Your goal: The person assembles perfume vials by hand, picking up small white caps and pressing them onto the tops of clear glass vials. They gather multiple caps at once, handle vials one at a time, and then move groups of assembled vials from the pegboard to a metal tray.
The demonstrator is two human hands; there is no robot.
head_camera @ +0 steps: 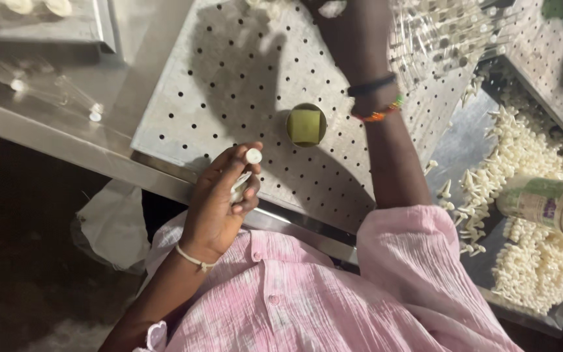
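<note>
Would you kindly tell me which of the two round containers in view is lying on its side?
The pale green jar at the right, tipped over on the heap of white pieces. The small round tin on the perforated plate sits upright, showing its yellow-green inside.

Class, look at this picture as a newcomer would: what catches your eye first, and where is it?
The perforated metal board fills the centre, with a small round tin holding something yellow-green on it. Below it, the left hand holds small white pieces, one pinched in its fingers. At right lies a heap of white pegs with a tipped jar.

Pink crinkled button shirt (333, 293), black and beaded wristbands (376, 101), white bracelet (195, 259)
</note>
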